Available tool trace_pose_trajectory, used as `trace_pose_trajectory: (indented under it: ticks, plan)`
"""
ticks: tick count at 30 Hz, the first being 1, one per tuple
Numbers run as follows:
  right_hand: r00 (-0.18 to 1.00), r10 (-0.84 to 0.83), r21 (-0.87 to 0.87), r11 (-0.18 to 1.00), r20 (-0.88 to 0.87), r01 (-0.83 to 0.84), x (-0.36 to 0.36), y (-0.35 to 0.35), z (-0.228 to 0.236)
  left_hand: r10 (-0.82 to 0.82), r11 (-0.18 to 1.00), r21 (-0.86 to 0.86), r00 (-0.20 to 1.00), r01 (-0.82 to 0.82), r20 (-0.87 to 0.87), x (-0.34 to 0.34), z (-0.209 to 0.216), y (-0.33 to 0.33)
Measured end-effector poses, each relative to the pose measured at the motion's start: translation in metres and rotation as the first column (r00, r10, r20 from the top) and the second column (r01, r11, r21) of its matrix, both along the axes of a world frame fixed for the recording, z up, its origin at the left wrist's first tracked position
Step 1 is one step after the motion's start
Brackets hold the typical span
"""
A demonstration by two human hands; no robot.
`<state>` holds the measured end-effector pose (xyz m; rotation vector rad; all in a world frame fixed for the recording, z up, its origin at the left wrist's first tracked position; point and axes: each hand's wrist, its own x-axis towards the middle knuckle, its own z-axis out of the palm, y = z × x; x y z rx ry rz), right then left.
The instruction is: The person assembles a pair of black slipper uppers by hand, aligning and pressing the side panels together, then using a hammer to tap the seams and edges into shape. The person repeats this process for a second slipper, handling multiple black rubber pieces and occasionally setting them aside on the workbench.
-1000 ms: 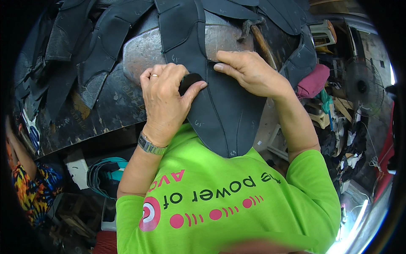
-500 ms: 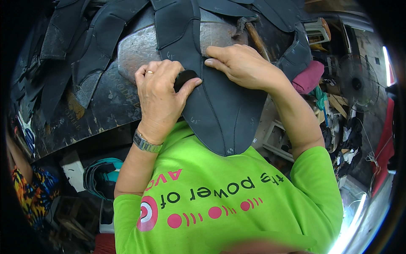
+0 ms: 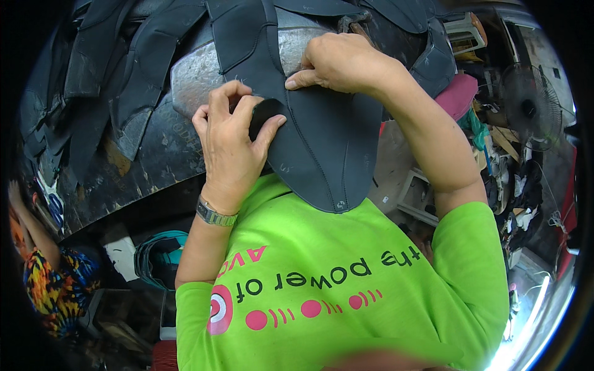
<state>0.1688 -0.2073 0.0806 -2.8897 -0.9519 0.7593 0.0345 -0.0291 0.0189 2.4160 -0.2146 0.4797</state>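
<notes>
A black stitched leather upper (image 3: 318, 139) lies across the table edge, its rounded end against my green shirt. My left hand (image 3: 229, 142), with a watch on its wrist, is closed on the upper's left edge. Thumb and fingers bend that edge up into a curl. On the other side of the long seam, my right hand (image 3: 346, 65) is closed on the upper, its thumb pressed on the leather by the seam. The tips of its curled fingers are hidden. Beneath the upper's far part is a worn, smooth grey slab (image 3: 193, 80).
More black uppers (image 3: 148, 68) lie along the dark table (image 3: 161, 151). A hammer (image 3: 357, 28) is partly covered by my right hand. Scissors (image 3: 54, 207) hang at the left, near a person in a colourful shirt (image 3: 52, 284). A fan (image 3: 526, 108) stands right.
The upper has shifted a little away from me and left. My right hand has moved up and left, now covering much of the hammer. My left hand keeps its hold, its fingers more arched.
</notes>
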Motion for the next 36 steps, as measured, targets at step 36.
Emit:
trace_pose_trajectory:
  ticks: [36]
  plan:
    - [0.877, -0.050, 0.418, 0.865, -0.478, 0.277, -0.029, -0.001, 0.011, -0.132, 0.754, -0.652, 0.956, -0.075, -0.263, -0.019, 0.009, 0.006]
